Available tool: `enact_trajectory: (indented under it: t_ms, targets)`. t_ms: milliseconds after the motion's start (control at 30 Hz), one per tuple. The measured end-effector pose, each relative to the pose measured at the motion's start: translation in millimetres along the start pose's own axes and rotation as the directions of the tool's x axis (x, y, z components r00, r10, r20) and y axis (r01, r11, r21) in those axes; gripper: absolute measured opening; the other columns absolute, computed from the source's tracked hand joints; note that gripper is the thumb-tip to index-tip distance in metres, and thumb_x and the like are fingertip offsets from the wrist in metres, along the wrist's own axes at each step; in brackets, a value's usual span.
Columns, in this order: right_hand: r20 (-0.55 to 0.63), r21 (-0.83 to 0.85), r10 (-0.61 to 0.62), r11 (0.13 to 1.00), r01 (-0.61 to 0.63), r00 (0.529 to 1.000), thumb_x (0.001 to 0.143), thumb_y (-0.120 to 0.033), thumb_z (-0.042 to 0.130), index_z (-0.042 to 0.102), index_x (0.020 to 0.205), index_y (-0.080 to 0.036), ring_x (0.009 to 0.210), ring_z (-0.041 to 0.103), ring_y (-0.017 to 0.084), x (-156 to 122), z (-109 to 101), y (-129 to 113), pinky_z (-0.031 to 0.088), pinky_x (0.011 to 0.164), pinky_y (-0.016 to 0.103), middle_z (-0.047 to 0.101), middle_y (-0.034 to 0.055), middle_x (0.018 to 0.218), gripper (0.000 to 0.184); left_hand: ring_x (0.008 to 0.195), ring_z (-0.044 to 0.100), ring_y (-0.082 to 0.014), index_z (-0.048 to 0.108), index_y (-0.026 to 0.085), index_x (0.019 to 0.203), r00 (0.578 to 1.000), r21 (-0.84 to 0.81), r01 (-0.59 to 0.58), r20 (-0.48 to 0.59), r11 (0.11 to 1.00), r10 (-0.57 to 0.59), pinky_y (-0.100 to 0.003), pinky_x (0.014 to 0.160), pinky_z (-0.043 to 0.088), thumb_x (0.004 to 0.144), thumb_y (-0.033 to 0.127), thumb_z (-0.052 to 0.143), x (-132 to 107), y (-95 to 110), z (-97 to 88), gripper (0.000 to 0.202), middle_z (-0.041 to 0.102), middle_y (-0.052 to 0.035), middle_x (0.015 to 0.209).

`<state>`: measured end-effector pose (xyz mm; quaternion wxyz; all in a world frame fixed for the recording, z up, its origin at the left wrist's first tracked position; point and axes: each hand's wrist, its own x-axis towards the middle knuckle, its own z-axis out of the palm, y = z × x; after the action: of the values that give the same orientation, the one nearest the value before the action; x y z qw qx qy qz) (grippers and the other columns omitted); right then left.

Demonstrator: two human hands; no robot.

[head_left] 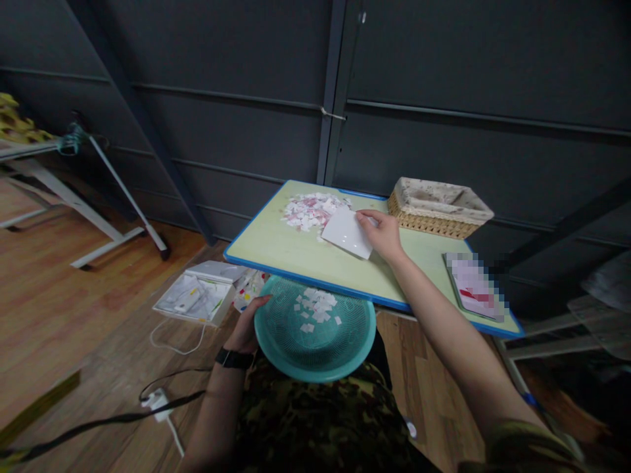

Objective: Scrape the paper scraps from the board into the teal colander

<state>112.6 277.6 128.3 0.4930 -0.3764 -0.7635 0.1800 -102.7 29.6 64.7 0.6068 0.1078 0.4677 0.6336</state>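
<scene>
Camouflage garment [315, 420], worn by the person: lies on the near side of the teal basin [315, 374]. Basin, perforated: holds loose white paper pieces [319, 303]. Left hand [246, 325]: clamped on the basin's left rim. Right hand [380, 233]: pinches a white sheet [346, 233] beyond the basin, over the bench [266, 240]; sheet-to-bench contact cannot be told. Bench, pale green, blue edging: stands just beyond the basin. Scrap pile [308, 209], white and pink: lies on the bench, beyond the basin. Wicker basket [428, 223], cloth-lined: sits beyond the basin, to its right. White box [223, 310]: rests left of the basin.
</scene>
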Motion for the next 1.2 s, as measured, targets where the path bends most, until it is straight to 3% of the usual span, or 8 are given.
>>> enact_trajectory:
  t_ms: [200,433,633,900,1200]
  targets:
    - [0.036,0.019,0.017,1.0,-0.018,0.999,0.082,-0.041,0.061,0.077,0.091,-0.018,0.095,0.07,0.026,1.1,1.4,3.2,0.051,0.091,0.041,0.077,0.0092,0.097,0.029,0.074,0.073,-0.0279,0.073,0.014,0.077,1.0,-0.001,-0.022,0.004,1.0,0.022,-0.032,0.064,0.056,0.065,0.024,0.075,2.0,-1.4,-2.1,0.015,0.077,-0.0068,0.073]
    - [0.029,0.048,0.034,0.998,-0.036,0.999,0.081,-0.042,0.062,0.077,0.089,-0.018,0.093,0.071,0.026,2.0,-0.2,4.1,0.052,0.09,0.041,0.077,0.0088,0.095,0.029,0.083,0.073,-0.0309,0.073,0.016,0.079,1.0,-0.003,-0.012,0.01,1.0,0.012,-0.038,0.076,0.058,0.065,0.026,0.075,1.7,-0.9,-1.5,0.017,0.078,-0.0066,0.078]
    - [0.047,0.075,0.048,0.996,-0.052,0.998,0.08,-0.044,0.063,0.077,0.087,-0.018,0.091,0.071,0.027,1.5,-0.3,1.6,0.052,0.087,0.042,0.078,0.0085,0.093,0.03,0.079,0.074,-0.0297,0.073,0.014,0.08,1.0,-0.004,-0.013,0.003,1.0,0.013,-0.035,0.07,0.058,0.064,0.024,0.075,0.4,-0.9,0.0,0.019,0.079,-0.0069,0.077]
    - [0.093,0.106,0.064,0.992,-0.074,0.994,0.077,-0.044,0.065,0.077,0.083,-0.019,0.089,0.071,0.027,1.8,-1.5,-0.6,0.053,0.085,0.041,0.078,0.0077,0.09,0.028,0.083,0.074,-0.0316,0.073,0.015,0.08,1.0,-0.013,0.003,0.008,1.0,-0.003,-0.038,0.076,0.059,0.064,0.025,0.075,0.9,-0.9,-1.5,0.019,0.079,-0.0074,0.081]
    - [0.133,0.139,0.08,0.985,-0.099,0.988,0.076,-0.042,0.066,0.077,0.082,-0.018,0.087,0.071,0.025,0.9,-3.6,-3.4,0.053,0.084,0.039,0.078,0.0073,0.089,0.027,0.082,0.074,-0.0308,0.073,0.015,0.076,1.0,-0.01,0.013,-0.02,1.0,-0.013,-0.036,0.072,0.058,0.064,0.025,0.075,-0.7,1.0,0.1,0.016,0.079,-0.0065,0.076]
